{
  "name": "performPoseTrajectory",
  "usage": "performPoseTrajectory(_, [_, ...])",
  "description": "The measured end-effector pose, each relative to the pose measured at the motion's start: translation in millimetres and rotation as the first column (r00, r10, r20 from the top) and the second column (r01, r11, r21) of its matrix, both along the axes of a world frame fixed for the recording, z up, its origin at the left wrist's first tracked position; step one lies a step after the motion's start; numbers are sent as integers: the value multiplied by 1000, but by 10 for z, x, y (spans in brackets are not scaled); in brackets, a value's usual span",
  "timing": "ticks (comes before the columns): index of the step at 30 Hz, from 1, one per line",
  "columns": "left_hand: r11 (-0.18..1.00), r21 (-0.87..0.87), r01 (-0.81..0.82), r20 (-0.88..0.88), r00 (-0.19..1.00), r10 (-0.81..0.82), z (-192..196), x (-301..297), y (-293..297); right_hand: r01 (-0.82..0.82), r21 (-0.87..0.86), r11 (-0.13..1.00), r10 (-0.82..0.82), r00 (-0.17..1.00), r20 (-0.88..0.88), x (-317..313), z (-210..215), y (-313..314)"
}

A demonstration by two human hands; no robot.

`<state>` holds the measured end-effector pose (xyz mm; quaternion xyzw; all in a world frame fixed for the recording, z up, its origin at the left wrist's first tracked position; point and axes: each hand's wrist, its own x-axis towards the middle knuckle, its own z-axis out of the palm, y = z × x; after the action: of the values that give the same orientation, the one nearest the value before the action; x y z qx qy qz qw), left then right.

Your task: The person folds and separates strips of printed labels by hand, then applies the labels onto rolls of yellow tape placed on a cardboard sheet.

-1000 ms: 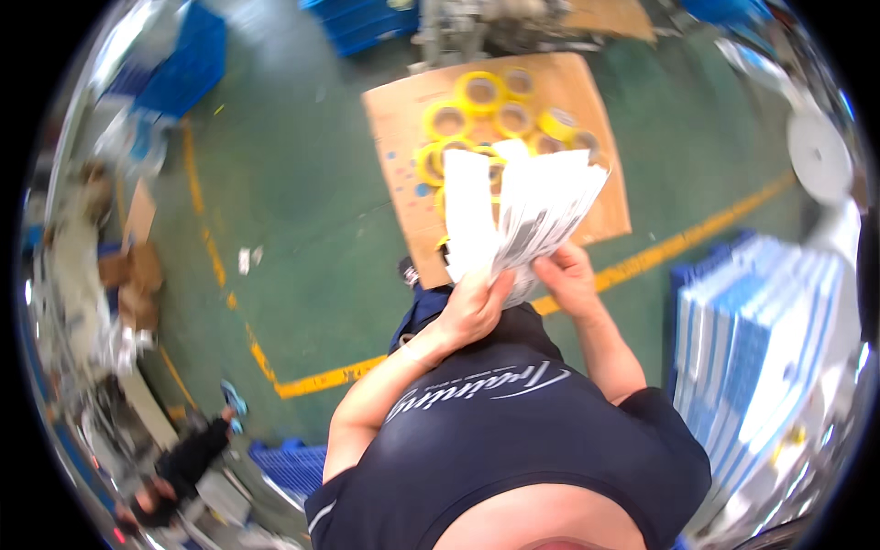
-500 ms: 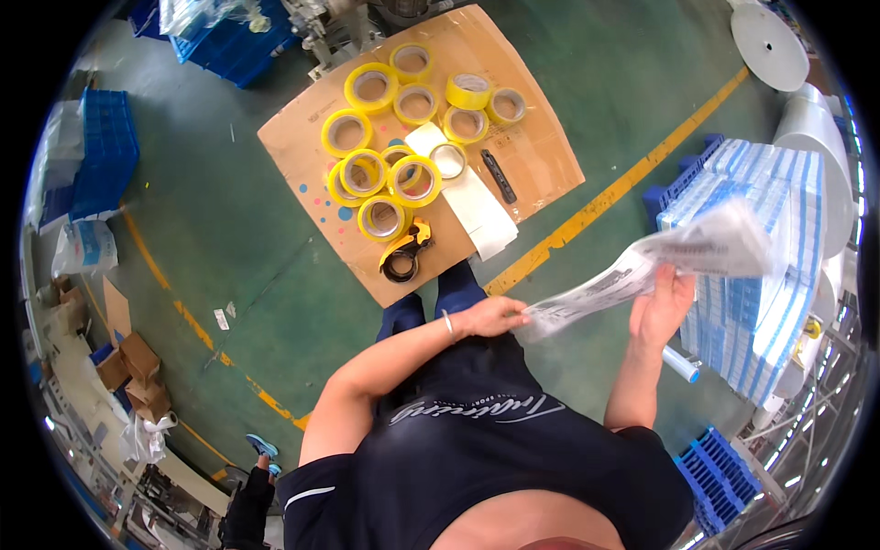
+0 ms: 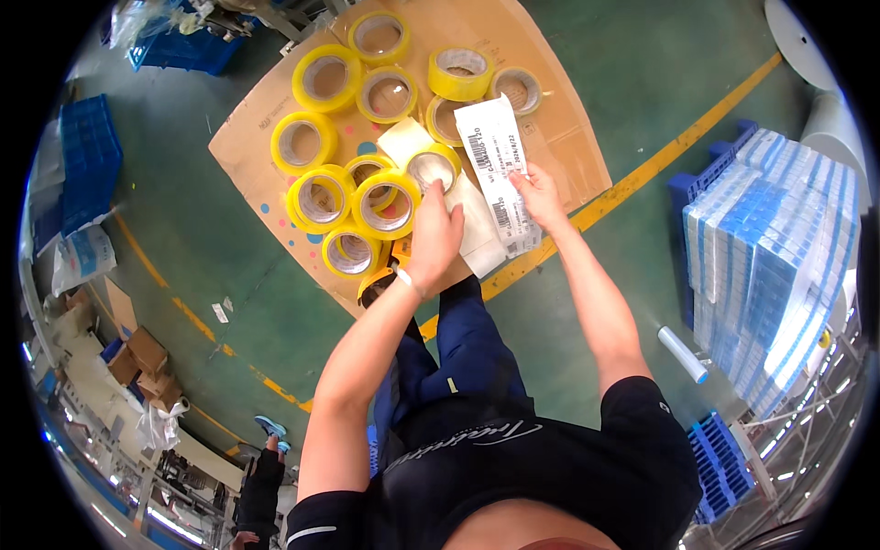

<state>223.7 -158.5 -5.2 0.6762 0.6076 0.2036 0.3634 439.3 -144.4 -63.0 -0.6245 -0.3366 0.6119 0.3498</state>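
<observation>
My right hand [image 3: 537,196] pinches a strip of white printed labels [image 3: 493,151], spread over the right side of the cardboard sheet [image 3: 573,137]. My left hand [image 3: 436,236] reaches over the near part of the sheet. Its fingertips are at the near rim of a tape roll [image 3: 414,174] and its thumb stands apart. That roll lies on a blank white strip [image 3: 477,234]. Several yellow-edged tape rolls [image 3: 327,77] crowd the left and far side, some stacked. Under my left wrist, a yellow and black tape dispenser [image 3: 374,284] is partly hidden.
Blue-and-white wrapped stacks [image 3: 765,275] stand on a blue pallet at the right. A pale tube [image 3: 683,355] lies on the green floor beside them. Blue crates [image 3: 90,165] and cardboard boxes [image 3: 145,353] line the left. A person's leg [image 3: 260,495] shows at lower left.
My right hand has brought the label strip from the right side over the cardboard. My left hand has let go of it and moved forward to the tape rolls. The black knife is now hidden.
</observation>
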Motion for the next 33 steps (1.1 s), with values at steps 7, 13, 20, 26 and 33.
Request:
performPoseTrajectory(7, [632,-598,-493,222,656,721,-541,441,278,12,-63,998,-6,996,92,-58,328,-70])
performPoseTrajectory(13, [683,-651,-331,477,522,707,294,293,37,73,-201,977,-65,997,48,-26,873,-116])
performPoseTrajectory(20, [985,65,-160,-119,979,167,632,-878,315,-174,-168,970,190,978,86,-472,491,139])
performPoseTrajectory(26, [995,-91,35,-435,898,-72,325,-1043,642,-316,-103,943,332,896,294,-826,-522,216])
performPoseTrajectory(33, [986,-105,130,-130,981,-143,-47,-448,-765,-259,-84,962,272,924,269,-937,-519,146])
